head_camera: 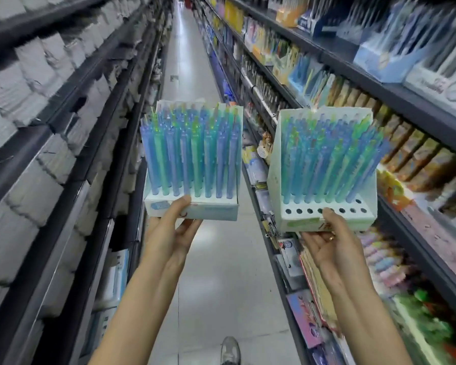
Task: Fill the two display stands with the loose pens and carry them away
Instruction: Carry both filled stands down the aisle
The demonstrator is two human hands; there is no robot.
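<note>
I hold two white display stands up in front of me in a shop aisle. My left hand grips the left stand from below, thumb over its front edge. It is packed with upright blue and green pens. My right hand, with a ring on one finger, grips the right stand from underneath, thumb on its front row of holes. That stand tilts to the right; its pens lean with it, and the front row of holes is empty.
Dark shelving with pale blurred goods lines the left. Stationery shelves with coloured packs line the right. A long pale floor aisle runs ahead between them. My shoe shows at the bottom.
</note>
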